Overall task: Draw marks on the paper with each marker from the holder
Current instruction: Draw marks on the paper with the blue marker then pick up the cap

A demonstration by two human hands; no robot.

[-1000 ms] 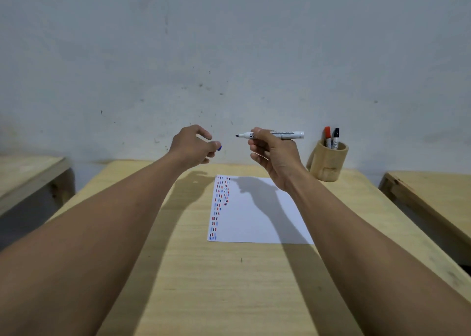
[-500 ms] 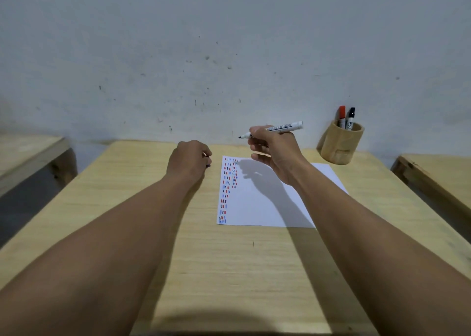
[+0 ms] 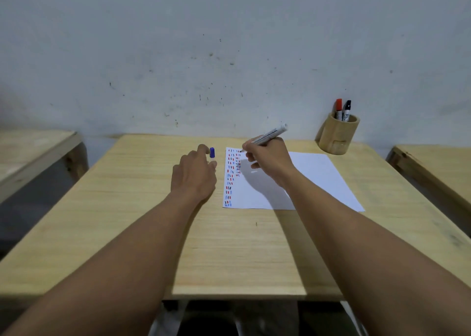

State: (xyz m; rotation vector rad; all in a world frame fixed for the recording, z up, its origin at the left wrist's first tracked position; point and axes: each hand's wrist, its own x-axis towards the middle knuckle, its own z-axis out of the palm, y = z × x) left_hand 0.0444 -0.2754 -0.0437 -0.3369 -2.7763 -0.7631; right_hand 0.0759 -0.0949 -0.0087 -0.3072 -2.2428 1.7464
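Observation:
A white sheet of paper point(image 3: 311, 182) lies on the wooden table point(image 3: 142, 208), with columns of short red, blue and black marks down its left edge. My right hand point(image 3: 267, 161) grips an uncapped white marker point(image 3: 271, 133), its tip down at the top left of the paper beside the marks. My left hand point(image 3: 195, 175) rests on the table just left of the paper and pinches the blue cap point(image 3: 212, 152) upright at its fingertips. A wooden holder point(image 3: 336, 138) at the back right holds a red-capped marker point(image 3: 338, 107) and a black-capped marker point(image 3: 346, 109).
A marked grey wall runs right behind the table. Further wooden tables stand at the left point(image 3: 30, 152) and at the right point(image 3: 438, 167), with gaps between. A dark seat shows below the table's near edge.
Both hands came down from the air to the table. The marker tip dropped onto the paper's top left. The view tilted down and the blue cap now shows at my left fingertips.

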